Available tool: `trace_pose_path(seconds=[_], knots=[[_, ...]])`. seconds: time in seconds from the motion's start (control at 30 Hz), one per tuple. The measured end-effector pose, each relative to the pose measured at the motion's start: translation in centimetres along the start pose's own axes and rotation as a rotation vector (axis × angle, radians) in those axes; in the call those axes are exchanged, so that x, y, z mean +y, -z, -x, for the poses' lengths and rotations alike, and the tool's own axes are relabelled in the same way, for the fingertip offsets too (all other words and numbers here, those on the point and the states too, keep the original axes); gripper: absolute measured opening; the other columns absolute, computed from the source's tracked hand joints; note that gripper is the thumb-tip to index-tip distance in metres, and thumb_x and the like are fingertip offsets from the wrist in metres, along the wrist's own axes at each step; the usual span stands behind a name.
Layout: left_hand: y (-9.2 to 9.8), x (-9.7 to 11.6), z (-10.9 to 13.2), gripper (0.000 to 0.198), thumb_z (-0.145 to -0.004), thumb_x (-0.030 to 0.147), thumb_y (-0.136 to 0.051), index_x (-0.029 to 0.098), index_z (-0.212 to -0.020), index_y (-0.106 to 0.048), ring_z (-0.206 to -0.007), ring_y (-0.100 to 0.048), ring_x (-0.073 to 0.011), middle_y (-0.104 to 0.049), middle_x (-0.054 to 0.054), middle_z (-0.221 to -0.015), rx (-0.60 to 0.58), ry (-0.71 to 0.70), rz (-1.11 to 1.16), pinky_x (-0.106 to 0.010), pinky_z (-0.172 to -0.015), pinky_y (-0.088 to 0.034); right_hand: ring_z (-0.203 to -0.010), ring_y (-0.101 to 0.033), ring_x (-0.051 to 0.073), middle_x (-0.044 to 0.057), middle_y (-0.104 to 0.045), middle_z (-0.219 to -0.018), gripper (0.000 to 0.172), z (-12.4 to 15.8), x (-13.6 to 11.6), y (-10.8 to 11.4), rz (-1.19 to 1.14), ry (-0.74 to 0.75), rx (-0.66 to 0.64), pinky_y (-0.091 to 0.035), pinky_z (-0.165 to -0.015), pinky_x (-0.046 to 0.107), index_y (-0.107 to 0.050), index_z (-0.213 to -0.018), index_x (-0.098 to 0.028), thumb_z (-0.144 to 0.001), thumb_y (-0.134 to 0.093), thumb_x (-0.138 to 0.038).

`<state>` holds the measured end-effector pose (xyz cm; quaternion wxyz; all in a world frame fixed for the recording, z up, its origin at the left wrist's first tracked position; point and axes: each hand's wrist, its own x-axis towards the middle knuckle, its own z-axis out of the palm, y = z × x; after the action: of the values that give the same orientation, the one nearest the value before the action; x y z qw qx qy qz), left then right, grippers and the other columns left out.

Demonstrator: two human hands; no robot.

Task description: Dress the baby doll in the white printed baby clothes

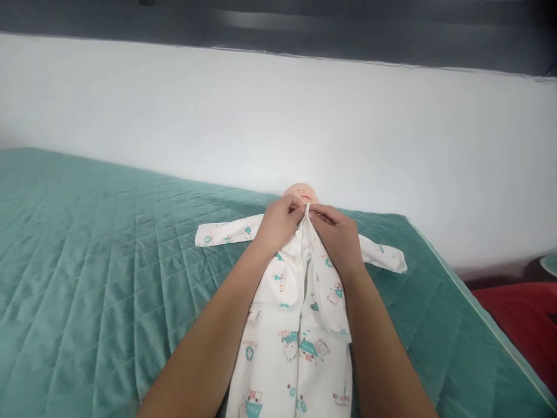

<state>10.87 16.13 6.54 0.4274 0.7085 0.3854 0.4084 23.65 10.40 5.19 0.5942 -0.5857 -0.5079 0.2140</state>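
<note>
Green quilted mat point(87, 244) against a white wall point(278, 116). Doll point(300, 193) lies face up near the mat's right end, head toward the wall, in a white printed onesie point(296, 337) with its sleeves spread flat to both sides. Both hands are at the collar, just under the chin. Left hand point(278, 226) has fingers pinched together on one front edge, right hand point(339, 238) is pinched on the other, and the edges touch. Snaps point(298, 262) run down the front below them, and the front gapes a little under the right hand. Risk as I read it: thin fabric slips out of a pinch, or the edges meet one snap off, so the front sits skewed. Red thing point(517, 319) is off the mat to the right, well apart.
</note>
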Motion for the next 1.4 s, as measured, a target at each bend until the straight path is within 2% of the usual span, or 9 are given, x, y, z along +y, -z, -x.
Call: trace_pose_path(seconds=[0.13,0.33,0.43,0.53,0.67,0.87,1.03,1.2,1.4], knots=[[0.3,-0.4,0.2,0.012,-0.083,0.025,-0.055,0.016,-0.082,-0.062,-0.065,-0.053,-0.0114,-0.063,-0.001,-0.076,-0.043,0.021,-0.009,-0.024,-0.062,-0.040,-0.071,-0.060,0.014,0.003,-0.068,-0.084,0.027,-0.1,0.1,-0.1,-0.011,-0.063,-0.051,-0.049,-0.071,0.029,-0.073,-0.093,-0.018,-0.071,-0.070,-0.034],[0.3,-0.9,-0.1,0.010,-0.082,0.022,-0.053,0.016,-0.079,-0.060,-0.063,-0.050,-0.0108,-0.061,0.000,-0.072,-0.071,0.034,0.030,-0.024,-0.060,-0.038,-0.066,-0.056,0.012,0.001,-0.065,-0.082,0.029,-0.1,-0.1,0.0,0.023,-0.117,-0.072,-0.045,-0.064,0.026,-0.072,-0.093,-0.017,-0.069,-0.071,-0.033],[0.4,-0.9,0.0,0.016,-0.085,0.029,-0.053,0.016,-0.075,-0.056,-0.064,-0.050,-0.0106,-0.059,0.000,-0.071,-0.083,0.041,0.034,-0.024,-0.062,-0.038,-0.062,-0.052,0.010,0.000,-0.063,-0.082,0.028,-0.1,-0.2,0.1,0.040,-0.137,-0.100,-0.042,-0.060,0.025,-0.070,-0.092,-0.018,-0.069,-0.071,-0.033],[0.3,-0.6,0.3,0.018,-0.084,0.035,-0.058,0.017,-0.080,-0.056,-0.072,-0.055,-0.0118,-0.063,-0.001,-0.080,-0.067,0.045,0.016,-0.025,-0.067,-0.041,-0.063,-0.050,0.010,-0.001,-0.060,-0.081,0.026,-0.1,-0.2,0.1,0.047,-0.147,-0.155,-0.041,-0.060,0.024,-0.066,-0.092,-0.019,-0.071,-0.069,-0.033],[0.1,-0.6,0.3,0.012,-0.080,0.023,-0.060,0.017,-0.090,-0.060,-0.077,-0.058,-0.0127,-0.064,-0.003,-0.086,-0.045,0.056,0.037,-0.025,-0.070,-0.044,-0.063,-0.049,0.009,-0.002,-0.059,-0.082,0.026,-0.1,0.0,0.0,0.073,-0.157,-0.184,-0.041,-0.060,0.024,-0.063,-0.092,-0.019,-0.071,-0.069,-0.032],[0.2,-0.8,0.2,0.017,-0.075,0.011,-0.058,0.016,-0.091,-0.062,-0.081,-0.060,-0.0133,-0.065,-0.004,-0.090,-0.035,0.063,0.042,-0.026,-0.074,-0.046,-0.068,-0.052,0.011,-0.001,-0.058,-0.085,0.030,-0.3,0.5,-0.1,0.009,-0.155,-0.174,-0.043,-0.066,0.026,-0.061,-0.096,-0.019,-0.069,-0.070,-0.030],[0.2,-0.3,0.4,0.017,-0.073,0.008,-0.057,0.017,-0.086,-0.065,-0.076,-0.059,-0.0135,-0.067,-0.003,-0.088,0.011,0.050,-0.117,-0.026,-0.071,-0.044,-0.070,-0.054,0.012,-0.002,-0.060,-0.084,0.027,-0.1,0.1,0.0,0.025,-0.163,-0.145,-0.044,-0.069,0.027,-0.061,-0.094,-0.020,-0.070,-0.069,-0.030],[0.2,-0.2,0.7,0.018,-0.080,0.014,-0.055,0.018,-0.080,-0.072,-0.081,-0.060,-0.0171,-0.068,-0.005,-0.085,0.001,-0.052,-0.311,-0.028,-0.074,-0.044,-0.064,-0.053,0.013,-0.001,-0.063,-0.077,0.012,0.6,-1.0,0.3,0.257,-0.105,-0.127,-0.041,-0.066,0.030,-0.064,-0.083,-0.020,-0.075,-0.061,-0.029],[0.6,-0.1,2.0,0.023,-0.084,0.017,-0.050,0.018,-0.079,-0.072,-0.079,-0.059,-0.0175,-0.066,-0.006,-0.084,0.041,-0.117,-0.468,-0.029,-0.075,-0.043,-0.074,-0.056,0.018,0.003,-0.066,-0.083,0.017,2.4,-2.3,0.4,0.459,0.038,-0.106,-0.040,-0.071,0.033,-0.062,-0.077,-0.021,-0.084,-0.053,-0.034]])
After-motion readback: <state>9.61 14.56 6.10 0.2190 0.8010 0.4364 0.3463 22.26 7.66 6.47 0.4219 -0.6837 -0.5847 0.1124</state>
